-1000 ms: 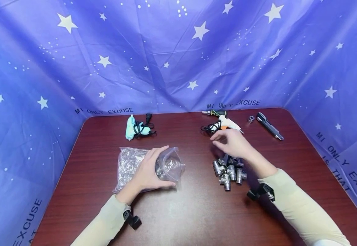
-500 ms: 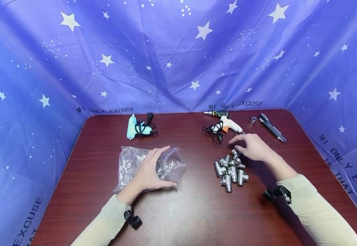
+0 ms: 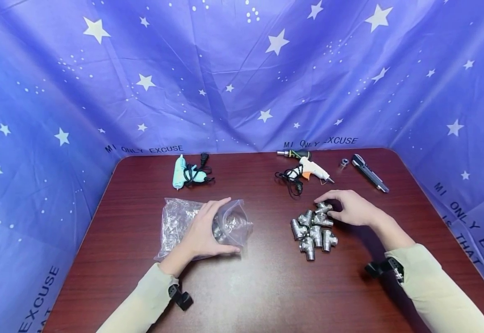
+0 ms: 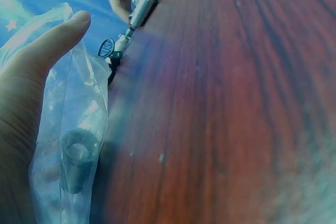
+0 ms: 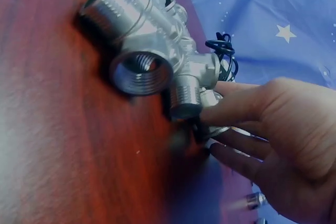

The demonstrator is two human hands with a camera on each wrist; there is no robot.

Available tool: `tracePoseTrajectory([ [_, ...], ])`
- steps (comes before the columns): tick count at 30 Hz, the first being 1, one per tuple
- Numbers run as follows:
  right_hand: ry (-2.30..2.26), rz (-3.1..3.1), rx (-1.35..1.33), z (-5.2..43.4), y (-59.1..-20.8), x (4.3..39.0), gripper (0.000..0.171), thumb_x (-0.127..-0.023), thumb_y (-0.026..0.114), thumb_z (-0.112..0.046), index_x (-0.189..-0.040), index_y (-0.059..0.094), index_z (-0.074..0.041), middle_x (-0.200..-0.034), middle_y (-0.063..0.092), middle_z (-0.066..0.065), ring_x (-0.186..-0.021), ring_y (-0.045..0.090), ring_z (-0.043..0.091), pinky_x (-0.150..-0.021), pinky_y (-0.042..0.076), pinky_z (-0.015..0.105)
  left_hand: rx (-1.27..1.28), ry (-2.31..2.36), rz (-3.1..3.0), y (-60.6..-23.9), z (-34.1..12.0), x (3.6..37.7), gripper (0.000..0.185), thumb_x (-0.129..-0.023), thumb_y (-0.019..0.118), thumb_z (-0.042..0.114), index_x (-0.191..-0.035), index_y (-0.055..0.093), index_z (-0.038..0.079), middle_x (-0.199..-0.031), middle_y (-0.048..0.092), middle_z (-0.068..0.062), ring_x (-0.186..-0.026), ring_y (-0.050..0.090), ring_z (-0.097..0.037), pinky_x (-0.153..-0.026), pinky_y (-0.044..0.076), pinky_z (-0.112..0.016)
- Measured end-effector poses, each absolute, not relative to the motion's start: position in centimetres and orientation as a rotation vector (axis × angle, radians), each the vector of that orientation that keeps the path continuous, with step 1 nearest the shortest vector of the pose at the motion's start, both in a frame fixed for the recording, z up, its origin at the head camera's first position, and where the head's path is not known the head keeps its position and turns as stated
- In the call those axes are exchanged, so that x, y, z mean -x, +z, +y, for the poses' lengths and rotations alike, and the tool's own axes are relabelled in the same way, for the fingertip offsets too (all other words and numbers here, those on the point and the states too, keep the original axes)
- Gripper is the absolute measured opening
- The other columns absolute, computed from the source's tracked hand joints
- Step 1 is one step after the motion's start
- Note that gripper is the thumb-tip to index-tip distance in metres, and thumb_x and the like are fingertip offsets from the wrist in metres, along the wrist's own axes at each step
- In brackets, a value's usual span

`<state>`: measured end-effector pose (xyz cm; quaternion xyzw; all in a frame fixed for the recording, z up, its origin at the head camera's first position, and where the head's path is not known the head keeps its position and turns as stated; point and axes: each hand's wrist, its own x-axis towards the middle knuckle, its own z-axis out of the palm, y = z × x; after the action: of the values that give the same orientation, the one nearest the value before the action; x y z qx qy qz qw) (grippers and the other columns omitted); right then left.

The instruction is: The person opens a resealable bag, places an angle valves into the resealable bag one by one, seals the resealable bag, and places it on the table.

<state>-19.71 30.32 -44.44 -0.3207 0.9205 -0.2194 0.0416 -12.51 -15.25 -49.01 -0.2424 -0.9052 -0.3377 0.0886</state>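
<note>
My left hand point(image 3: 198, 233) spans a clear plastic zip bag point(image 3: 171, 222), thumb and fingers curved around its sides near the mouth. Metal pieces show through the plastic, and in the left wrist view one hollow fitting point(image 4: 79, 158) lies inside beneath the thumb. On the right, my right hand point(image 3: 352, 208) has thumb and index finger about a shiny metal pipe tee point(image 3: 322, 207) at the far end of a pile. Several more threaded pipe tees point(image 3: 316, 235) lie close together beside it. The right wrist view partly hides the held tee behind the thumb.
Behind the bag lies a light blue glue gun point(image 3: 179, 173) with its black cord wrapped. Past the tees are a white glue gun point(image 3: 314, 169), a screwdriver point(image 3: 298, 154), a small metal socket point(image 3: 344, 163) and a utility knife point(image 3: 369, 173). A starry cloth point(image 3: 242, 69) stands behind the table.
My right hand has moved right and down from over the pile and white glue gun to the farthest tee, taking it between thumb and finger. My left hand stays on the bag.
</note>
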Motion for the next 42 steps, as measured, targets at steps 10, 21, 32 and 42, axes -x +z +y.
tracePoseTrajectory([
  [10, -0.639, 2.949, 0.939, 31.1, -45.2, 19.3, 0.041, -0.082, 0.087, -0.005, -0.121, 0.079, -0.012, -0.110, 0.080, 0.002, -0.088, 0.066, 0.013, -0.077, 0.054, 0.034, 0.716, -0.992, -2.696, -48.9, -15.1, 12.4, 0.134, -0.050, 0.099, 0.068, -0.162, 0.040, 0.026, -0.144, 0.060, 0.000, -0.133, 0.057, -0.022, -0.110, 0.054, -0.052],
  [21, -0.633, 3.084, 0.956, 30.3, -44.0, 19.4, 0.043, -0.077, 0.086, -0.002, -0.119, 0.079, -0.008, -0.111, 0.078, 0.009, -0.084, 0.062, 0.016, -0.075, 0.052, 0.037, 0.703, -1.013, -2.729, -49.0, -15.1, 12.4, 0.133, -0.051, 0.098, 0.069, -0.163, 0.038, 0.031, -0.145, 0.059, 0.003, -0.135, 0.055, -0.019, -0.114, 0.052, -0.048],
  [32, -0.819, 3.101, 1.034, 26.2, -42.2, 19.7, 0.043, -0.076, 0.085, -0.004, -0.118, 0.080, -0.009, -0.104, 0.077, 0.005, -0.085, 0.075, 0.018, -0.073, 0.062, 0.035, 0.704, -0.998, -2.719, -49.1, -15.2, 12.5, 0.133, -0.051, 0.098, 0.070, -0.163, 0.038, 0.032, -0.143, 0.059, 0.003, -0.133, 0.056, -0.018, -0.112, 0.053, -0.047],
  [42, -0.976, 2.990, 1.159, 20.8, -40.6, 18.9, 0.034, -0.078, 0.086, -0.007, -0.111, 0.081, -0.013, -0.097, 0.077, -0.002, -0.085, 0.074, 0.017, -0.073, 0.063, 0.038, 0.684, -1.001, -2.746, -49.0, -15.1, 12.4, 0.133, -0.050, 0.098, 0.070, -0.162, 0.042, 0.025, -0.144, 0.058, 0.004, -0.134, 0.056, -0.019, -0.111, 0.053, -0.048],
])
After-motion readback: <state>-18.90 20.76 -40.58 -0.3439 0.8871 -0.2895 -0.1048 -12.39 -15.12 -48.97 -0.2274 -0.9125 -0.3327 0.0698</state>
